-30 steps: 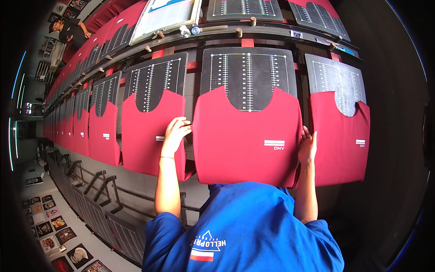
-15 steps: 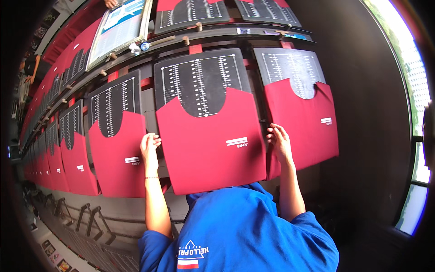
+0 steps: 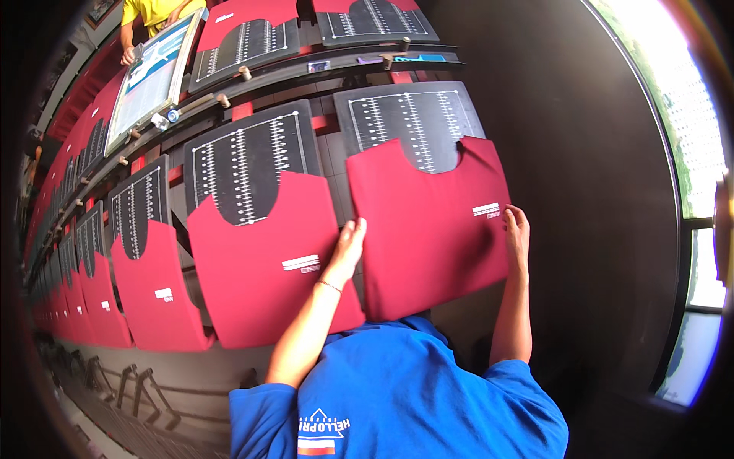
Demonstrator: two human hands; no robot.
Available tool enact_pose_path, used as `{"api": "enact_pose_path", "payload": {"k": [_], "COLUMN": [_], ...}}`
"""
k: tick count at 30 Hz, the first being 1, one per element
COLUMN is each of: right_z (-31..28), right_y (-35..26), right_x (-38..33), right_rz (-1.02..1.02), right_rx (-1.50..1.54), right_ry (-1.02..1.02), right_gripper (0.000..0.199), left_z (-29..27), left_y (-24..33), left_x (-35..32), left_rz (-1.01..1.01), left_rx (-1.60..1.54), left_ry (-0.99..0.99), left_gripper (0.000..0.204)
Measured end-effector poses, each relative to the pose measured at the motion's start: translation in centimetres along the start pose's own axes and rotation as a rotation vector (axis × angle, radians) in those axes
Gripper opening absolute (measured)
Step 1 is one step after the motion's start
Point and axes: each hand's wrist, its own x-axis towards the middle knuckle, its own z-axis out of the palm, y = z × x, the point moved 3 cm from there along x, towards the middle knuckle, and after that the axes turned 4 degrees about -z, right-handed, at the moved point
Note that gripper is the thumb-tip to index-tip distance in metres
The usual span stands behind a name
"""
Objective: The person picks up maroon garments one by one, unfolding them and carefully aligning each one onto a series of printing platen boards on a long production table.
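A dark red T-shirt (image 3: pixel 428 245) with a small white print on its chest is stretched over the black board (image 3: pixel 413 107) at the right end of the row. My left hand (image 3: pixel 349 246) grips its left side edge, in the gap beside the neighbouring shirt. At the opposite edge, near the white print, my right hand (image 3: pixel 518 229) has its fingers loosely bent and apart, the tips at the fabric. Just left lies another red T-shirt (image 3: pixel 264 268) on its own marked board (image 3: pixel 241 161). Whatever my fingers touch under the edges is hidden.
More shirt-covered boards (image 3: pixel 145 275) curve away leftward. Behind runs a dark rail (image 3: pixel 290 80) with wooden pegs. A framed printing screen (image 3: pixel 153 84) rests at the back left, beside a person in a yellow top (image 3: pixel 149 11). A dark wall (image 3: pixel 566 191) stands at right.
My view has shifted to the right. Both hands have moved from beside the neighbouring shirt to the two side edges of the end shirt. The person in yellow shows more at the back.
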Motion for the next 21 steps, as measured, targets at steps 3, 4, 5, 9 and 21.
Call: {"api": "enact_pose_path", "payload": {"k": [3,4,5,9,21], "right_z": [-3.8,-4.5,-4.7,-3.2,4.7], "right_y": [4.7,5.9,7.1,4.4,-1.3], "right_x": [4.0,5.3,6.0,6.1,-0.3], "right_rz": [0.064,0.112,0.045,-0.071,-0.050], "right_rx": [0.008,0.043,0.006,-0.117,0.093], "right_ry": [0.014,0.012,0.001,0.031,-0.833], "right_gripper": [0.030,0.030,0.031,0.028,0.029], "left_z": [1.4,2.5,2.2,1.7,5.5], "left_y": [-2.7,-1.1,-2.1,-2.7,1.8], "left_x": [2.4,1.8,2.4,2.0,-0.2], "left_rz": [-0.110,-0.147,-0.170,-0.195,-0.018], "left_rx": [-0.373,-0.432,-0.444,-0.290,0.394], "left_ry": [0.094,0.131,0.189,0.444,0.805], "left_gripper": [0.078,0.079,0.084,0.074,0.057]}}
